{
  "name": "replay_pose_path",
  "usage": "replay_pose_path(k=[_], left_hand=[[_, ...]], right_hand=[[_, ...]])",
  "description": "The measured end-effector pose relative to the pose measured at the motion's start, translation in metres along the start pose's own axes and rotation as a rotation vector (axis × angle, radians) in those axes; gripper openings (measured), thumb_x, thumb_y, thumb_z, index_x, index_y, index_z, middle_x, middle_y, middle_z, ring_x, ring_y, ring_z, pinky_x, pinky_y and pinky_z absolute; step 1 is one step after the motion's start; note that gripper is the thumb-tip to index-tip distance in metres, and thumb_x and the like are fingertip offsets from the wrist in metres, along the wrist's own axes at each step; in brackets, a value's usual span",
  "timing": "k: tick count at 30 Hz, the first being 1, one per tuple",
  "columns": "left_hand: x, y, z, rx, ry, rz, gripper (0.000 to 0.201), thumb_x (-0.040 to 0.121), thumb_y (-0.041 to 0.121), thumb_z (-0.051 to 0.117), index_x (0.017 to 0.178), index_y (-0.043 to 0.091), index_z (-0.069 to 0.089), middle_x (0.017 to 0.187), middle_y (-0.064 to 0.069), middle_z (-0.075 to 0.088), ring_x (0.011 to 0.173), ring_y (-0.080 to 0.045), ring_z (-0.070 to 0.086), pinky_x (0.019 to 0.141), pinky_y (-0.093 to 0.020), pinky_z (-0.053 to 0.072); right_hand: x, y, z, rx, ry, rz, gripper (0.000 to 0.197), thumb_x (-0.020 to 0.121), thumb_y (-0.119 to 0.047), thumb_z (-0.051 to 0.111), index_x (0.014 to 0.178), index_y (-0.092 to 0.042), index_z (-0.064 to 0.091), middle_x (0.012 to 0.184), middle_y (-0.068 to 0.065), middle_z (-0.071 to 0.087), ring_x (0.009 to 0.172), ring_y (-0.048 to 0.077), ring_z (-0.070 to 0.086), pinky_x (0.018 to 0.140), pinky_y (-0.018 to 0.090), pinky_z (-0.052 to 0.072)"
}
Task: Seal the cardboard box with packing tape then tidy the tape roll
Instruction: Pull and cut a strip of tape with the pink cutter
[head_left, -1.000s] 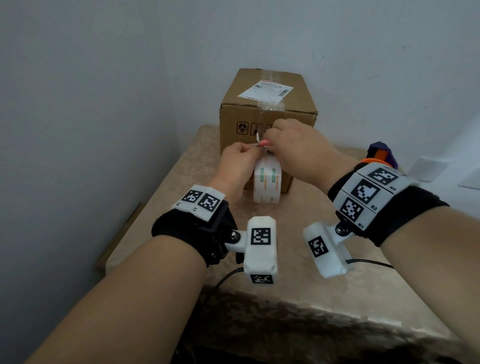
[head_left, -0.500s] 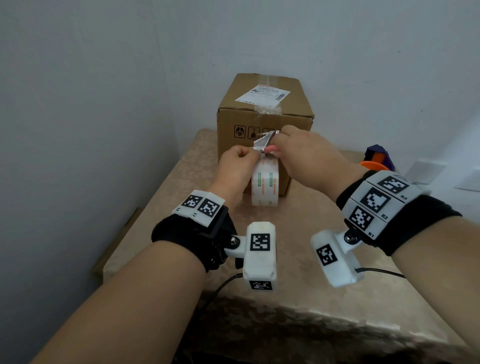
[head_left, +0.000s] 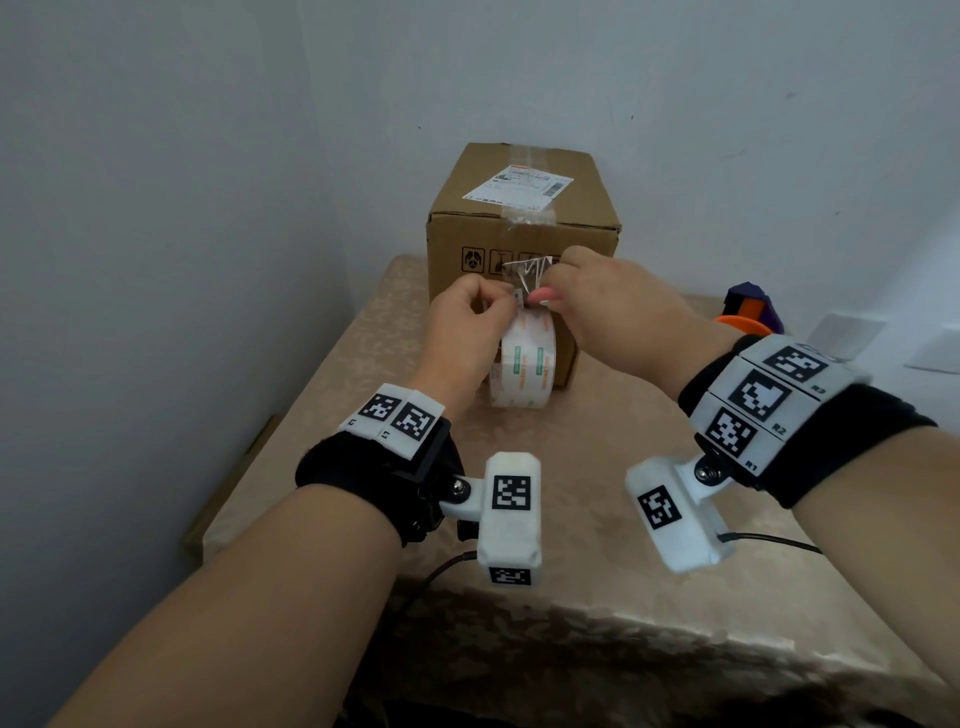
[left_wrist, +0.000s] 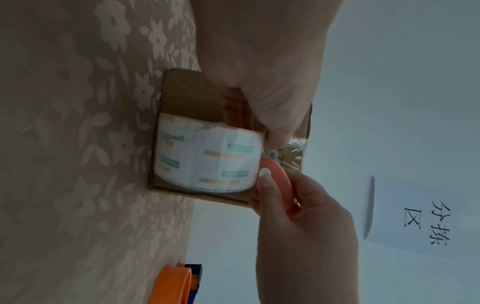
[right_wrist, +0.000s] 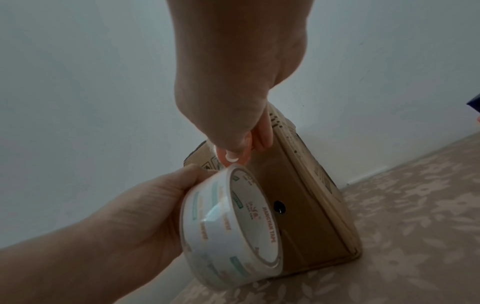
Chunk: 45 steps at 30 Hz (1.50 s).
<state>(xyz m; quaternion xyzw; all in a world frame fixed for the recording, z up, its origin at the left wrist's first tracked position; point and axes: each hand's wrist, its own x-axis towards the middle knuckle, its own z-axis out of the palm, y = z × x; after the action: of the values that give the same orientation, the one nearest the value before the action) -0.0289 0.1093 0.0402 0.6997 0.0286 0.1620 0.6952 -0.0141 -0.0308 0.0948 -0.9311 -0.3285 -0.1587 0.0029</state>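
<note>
The tape roll (head_left: 524, 366) stands on edge, held just in front of the near face of the cardboard box (head_left: 522, 244) and a little above the table (head_left: 571, 467), its white wrap printed with green and orange lettering. The left hand (head_left: 470, 332) grips the roll from its left side, fingers curled round the rim with the thumb up at the top edge, as the right wrist view shows where that hand (right_wrist: 145, 207) wraps the roll (right_wrist: 228, 224). At the top of the roll the right hand (head_left: 618, 306) pinches a small orange cutter (left_wrist: 275, 183) between thumb and curled fingers, its tip set against the roll's edge. A short crumpled strip of clear tape (head_left: 527, 273) stands up from that point between the two hands, in front of the box's printed handling symbols. The box sits upright toward the back of the table, near the wall corner, with a shipping label (head_left: 519, 187) on its closed top flaps and a band of clear tape already running across the top seam. The table wears a beige cloth with a pale flower pattern. Off to the right, well apart from the box, sits an orange and dark blue tape dispenser (head_left: 748, 314). A white paper sign (left_wrist: 415, 222) with dark characters hangs on the wall in the left wrist view.
</note>
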Motion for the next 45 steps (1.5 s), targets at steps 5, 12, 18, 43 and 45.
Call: replay_pose_path(k=[5, 12, 18, 43, 45], left_hand=[[0.000, -0.002, -0.001, -0.020, -0.011, 0.003, 0.027, 0.086, 0.000, 0.056, 0.065, 0.017, 0.054, 0.097, 0.004, 0.063, 0.097, -0.022, 0.063, 0.082, -0.039, 0.055], [-0.001, -0.004, -0.006, 0.018, -0.027, 0.016, 0.027, 0.086, 0.002, 0.056, 0.064, 0.018, 0.050, 0.105, 0.006, 0.063, 0.083, -0.019, 0.064, 0.054, -0.025, 0.047], [-0.007, 0.003, -0.007, 0.014, -0.109, 0.104, 0.024, 0.086, 0.002, 0.055, 0.067, 0.015, 0.051, 0.112, 0.008, 0.063, 0.107, -0.018, 0.061, 0.077, -0.030, 0.053], [-0.027, -0.001, 0.037, 0.357, -0.482, 0.061, 0.017, 0.084, 0.010, 0.066, 0.074, 0.021, 0.058, 0.112, -0.007, 0.055, 0.084, -0.012, 0.053, 0.082, -0.026, 0.047], [-0.029, 0.000, 0.058, 0.460, -0.529, 0.109, 0.009, 0.085, 0.012, 0.065, 0.091, 0.018, 0.060, 0.109, -0.003, 0.050, 0.075, -0.007, 0.049, 0.080, -0.024, 0.043]], right_hand=[[-0.005, 0.003, -0.002, 0.014, 0.008, 0.005, 0.022, 0.097, -0.018, 0.045, 0.110, -0.008, 0.059, 0.105, 0.012, 0.056, 0.088, 0.029, 0.059, 0.066, 0.030, 0.038], [-0.015, 0.017, 0.004, 0.095, 0.065, 0.073, 0.026, 0.097, -0.022, 0.045, 0.112, -0.007, 0.060, 0.108, 0.012, 0.058, 0.094, 0.029, 0.060, 0.079, 0.036, 0.047], [-0.016, 0.016, 0.016, 0.278, 0.203, 0.163, 0.025, 0.095, -0.018, 0.046, 0.112, -0.008, 0.061, 0.107, 0.012, 0.059, 0.097, 0.028, 0.057, 0.084, 0.041, 0.048], [-0.083, 0.057, 0.051, 0.647, 0.293, 0.653, 0.030, 0.091, -0.014, 0.054, 0.121, -0.013, 0.057, 0.118, 0.009, 0.065, 0.107, 0.022, 0.059, 0.083, 0.023, 0.039], [-0.097, 0.072, 0.057, 0.656, 0.276, 0.718, 0.030, 0.090, -0.015, 0.055, 0.120, -0.012, 0.058, 0.115, 0.010, 0.065, 0.103, 0.023, 0.059, 0.081, 0.023, 0.038]])
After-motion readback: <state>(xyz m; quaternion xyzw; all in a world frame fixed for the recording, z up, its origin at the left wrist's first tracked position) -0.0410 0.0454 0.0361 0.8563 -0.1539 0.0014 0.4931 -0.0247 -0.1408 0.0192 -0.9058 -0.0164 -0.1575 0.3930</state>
